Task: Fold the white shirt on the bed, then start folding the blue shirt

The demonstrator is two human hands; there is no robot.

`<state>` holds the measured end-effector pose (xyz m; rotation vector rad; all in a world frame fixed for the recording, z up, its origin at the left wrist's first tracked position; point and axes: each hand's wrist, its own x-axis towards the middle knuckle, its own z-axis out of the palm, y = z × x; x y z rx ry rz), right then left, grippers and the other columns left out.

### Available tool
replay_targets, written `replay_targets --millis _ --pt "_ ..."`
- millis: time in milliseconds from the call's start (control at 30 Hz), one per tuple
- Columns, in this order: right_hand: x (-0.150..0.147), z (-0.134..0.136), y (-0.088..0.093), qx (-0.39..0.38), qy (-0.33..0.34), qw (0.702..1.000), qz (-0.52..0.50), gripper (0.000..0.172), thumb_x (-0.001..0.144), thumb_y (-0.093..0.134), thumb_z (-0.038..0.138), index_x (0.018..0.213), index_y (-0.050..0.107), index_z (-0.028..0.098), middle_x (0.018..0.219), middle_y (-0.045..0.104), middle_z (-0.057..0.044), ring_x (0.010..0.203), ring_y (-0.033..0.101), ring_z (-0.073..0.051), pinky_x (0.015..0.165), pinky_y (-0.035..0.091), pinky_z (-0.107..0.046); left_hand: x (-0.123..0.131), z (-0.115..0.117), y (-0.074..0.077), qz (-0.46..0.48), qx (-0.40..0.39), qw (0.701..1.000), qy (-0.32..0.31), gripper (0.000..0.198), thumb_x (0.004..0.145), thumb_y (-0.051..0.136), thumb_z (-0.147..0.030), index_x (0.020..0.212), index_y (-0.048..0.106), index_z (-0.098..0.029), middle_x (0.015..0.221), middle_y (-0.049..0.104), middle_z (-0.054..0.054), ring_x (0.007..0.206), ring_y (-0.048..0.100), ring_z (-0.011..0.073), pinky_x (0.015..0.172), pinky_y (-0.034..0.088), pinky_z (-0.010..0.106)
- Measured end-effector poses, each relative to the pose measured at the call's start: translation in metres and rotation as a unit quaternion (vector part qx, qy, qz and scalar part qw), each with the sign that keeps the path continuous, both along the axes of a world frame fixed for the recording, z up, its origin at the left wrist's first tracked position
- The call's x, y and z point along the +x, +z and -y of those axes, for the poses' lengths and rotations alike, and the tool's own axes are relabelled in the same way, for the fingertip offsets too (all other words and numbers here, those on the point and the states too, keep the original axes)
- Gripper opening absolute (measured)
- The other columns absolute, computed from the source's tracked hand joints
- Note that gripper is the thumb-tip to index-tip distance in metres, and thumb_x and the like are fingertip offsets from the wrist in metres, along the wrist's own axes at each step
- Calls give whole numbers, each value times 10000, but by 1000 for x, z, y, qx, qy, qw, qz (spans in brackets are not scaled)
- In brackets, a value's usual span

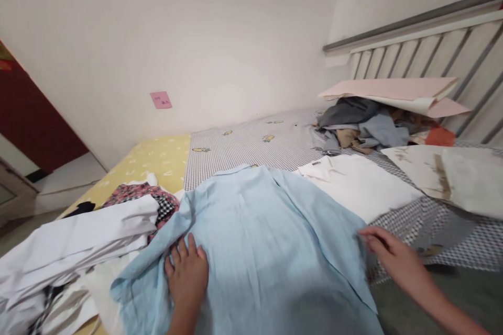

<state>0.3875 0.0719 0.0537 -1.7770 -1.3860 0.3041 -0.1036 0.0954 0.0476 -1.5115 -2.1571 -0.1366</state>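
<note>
A light blue shirt [243,230] lies spread out on the bed, its collar pointing toward the wall and its sleeves out to both sides. My left hand [187,269] rests flat on the shirt's left part near the sleeve, fingers spread. At the right edge, my right hand [383,245] pinches the shirt's sleeve between thumb and forefinger. A folded white T-shirt [357,183] lies just beyond the right sleeve.
Folded white clothes [86,230] and a floral garment [131,191] lie at left on a yellow sheet [161,157]. At right are a heap of dark clothes [353,120] under pink card [396,88], a whitish cloth [467,178] and a radiator [428,57].
</note>
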Motion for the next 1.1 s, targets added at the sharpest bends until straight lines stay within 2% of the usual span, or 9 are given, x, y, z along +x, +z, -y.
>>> replay_targets --millis 100,167,333,500,667,767,867,1000,1100 --pt "-85 -50 46 73 154 985 -17 336 890 486 473 982 735 268 1103 710 -92 1050 685 -261 854 585 -384 -1 0 -3 1 8 1000 2 502 1006 369 -267 1445 561 -117 1437 614 185 1296 548 357 1092 406 538" --pt "-140 -86 58 91 214 973 -2 352 906 476 406 1110 724 261 1271 633 -109 1227 607 -259 992 538 -407 -2 0 -6 0 17 1000 3 500 1009 367 -265 1449 557 -124 1448 609 173 1304 545 351 1096 404 528" --pt "-229 -130 37 -65 293 943 145 493 973 479 363 1456 557 305 1613 397 -123 1474 382 -315 1158 354 -577 -4 2 -10 -3 36 999 -2 497 1009 361 -250 1443 562 -121 1446 615 168 1294 553 346 1090 410 529" --pt "-230 -86 8 -59 530 810 242 496 1025 450 445 1521 447 463 1690 298 2 1574 132 -351 1218 80 -689 -4 2 -11 3 43 999 -12 494 999 386 -244 1445 561 -123 1455 606 173 1322 533 343 1129 376 546" --pt "-207 -35 -21 -2 624 747 228 520 923 646 436 1419 537 548 1679 306 67 1567 143 -382 1220 94 -704 -3 2 -10 8 36 999 -10 502 997 383 -248 1450 557 -118 1459 600 188 1315 544 355 1121 391 557" --pt "-207 -18 -29 -11 645 741 187 297 960 594 441 1217 690 555 1403 655 102 1534 283 -349 1219 199 -662 -2 3 -8 11 24 1000 2 499 1005 369 -261 1446 566 -137 1460 607 169 1315 556 347 1123 396 549" --pt "-211 -27 -6 -30 664 738 116 276 993 522 415 1120 762 465 1038 802 55 1348 569 -283 1165 367 -543 0 4 -6 13 19 1000 8 496 1013 363 -275 1448 567 -154 1471 602 152 1328 549 339 1118 403 532" --pt "-220 -74 33 5 476 874 99 447 1041 361 401 1323 692 299 1351 692 -91 1238 637 -254 1085 454 -469 1 5 -5 26 18 999 9 500 1015 348 -261 1447 563 -127 1464 602 170 1328 547 354 1127 389 548" --pt "-232 -105 24 -5 381 897 227 461 1032 375 354 1440 591 341 1544 534 -67 1424 476 -300 1157 353 -573 1 4 -6 43 24 999 5 497 1008 367 -247 1450 559 -129 1467 598 171 1336 538 351 1137 385 547"
